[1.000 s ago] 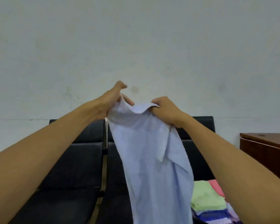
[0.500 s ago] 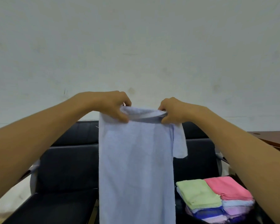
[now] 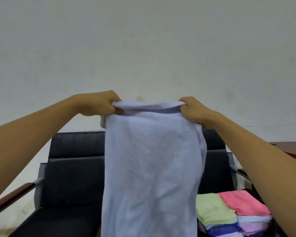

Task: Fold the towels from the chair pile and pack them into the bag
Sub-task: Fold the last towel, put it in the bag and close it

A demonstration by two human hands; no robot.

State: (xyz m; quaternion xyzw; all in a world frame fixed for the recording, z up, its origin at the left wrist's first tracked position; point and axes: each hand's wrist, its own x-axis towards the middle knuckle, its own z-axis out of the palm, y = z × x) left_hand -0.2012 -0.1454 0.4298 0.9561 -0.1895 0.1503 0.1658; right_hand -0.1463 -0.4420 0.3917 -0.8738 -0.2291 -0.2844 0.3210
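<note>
A pale blue towel (image 3: 150, 168) hangs lengthwise in front of me, doubled over at its top edge. My left hand (image 3: 99, 104) grips the top left corner and my right hand (image 3: 193, 109) grips the top right corner, both raised at chest height. The towel's lower end runs out of the bottom of the view. Folded towels lie stacked at the lower right: a green one (image 3: 214, 211), a pink one (image 3: 241, 203) and several blue and purple ones (image 3: 237, 227) beneath. I cannot tell what they rest in.
Black chairs (image 3: 72, 177) with metal and wood armrests (image 3: 15, 190) stand behind the towel against a plain wall. A brown wooden desk (image 3: 290, 147) edges in at the right.
My hands have moved apart and stretched the towel's top edge wide, so it now hangs flatter. The view has shifted, showing more of the folded stack.
</note>
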